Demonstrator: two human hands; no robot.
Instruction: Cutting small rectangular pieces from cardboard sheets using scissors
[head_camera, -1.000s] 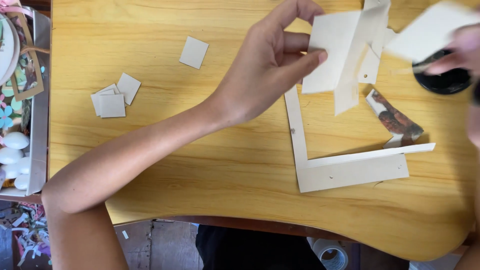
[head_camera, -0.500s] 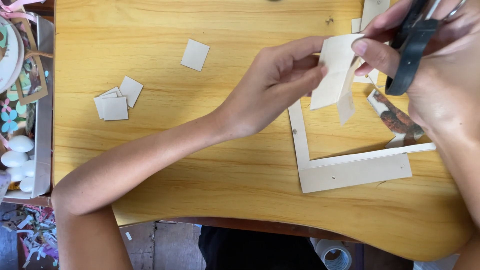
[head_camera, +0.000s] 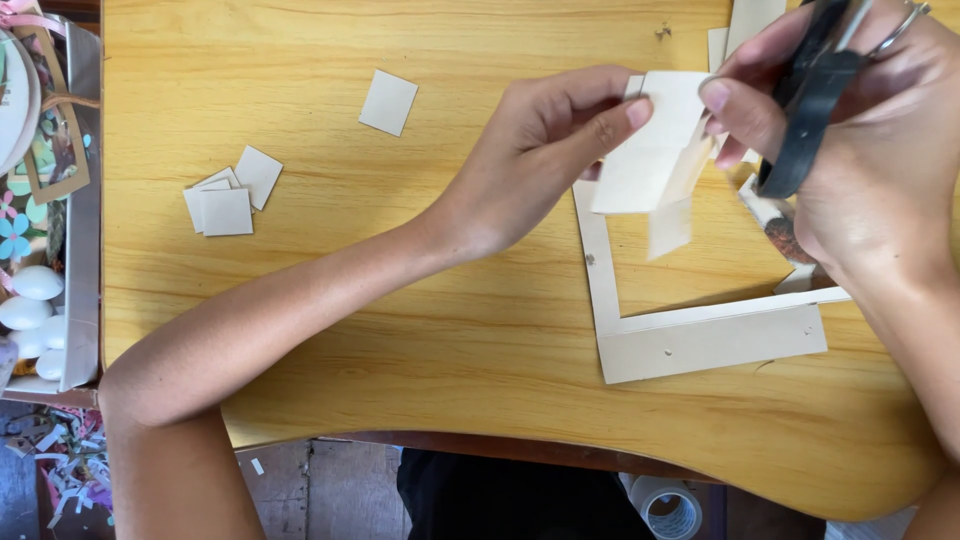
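1. Desk (head_camera: 420, 330): yellow wood with a rounded front edge. It carries all the card pieces.
2. Card frame (head_camera: 700, 340): a pale L-shaped offcut lying flat at right, its inner window cut away.
3. Right hand (head_camera: 860, 170): half a second ago it sat at the upper right; now it is lower and closer in, fingers closed through the black scissors (head_camera: 810, 100), fingertips touching the card's right edge. My reading: the cut is about to start.
4. Left hand (head_camera: 545, 150): a second ago it held the card with fingers spread; now thumb and forefinger pinch the card's top left corner, the other fingers curled.
5. Card piece (head_camera: 650, 140): cream, roughly rectangular, held above the frame between both hands, a narrow strip hanging from its lower edge.
6. Tray (head_camera: 80, 200) at far left: white egg shapes, paper flowers.
7. Tape roll (head_camera: 668, 505) below the desk edge.
8. Three small card squares (head_camera: 232, 195) stacked at left; one lone square (head_camera: 388, 102) further up. No labels legible.
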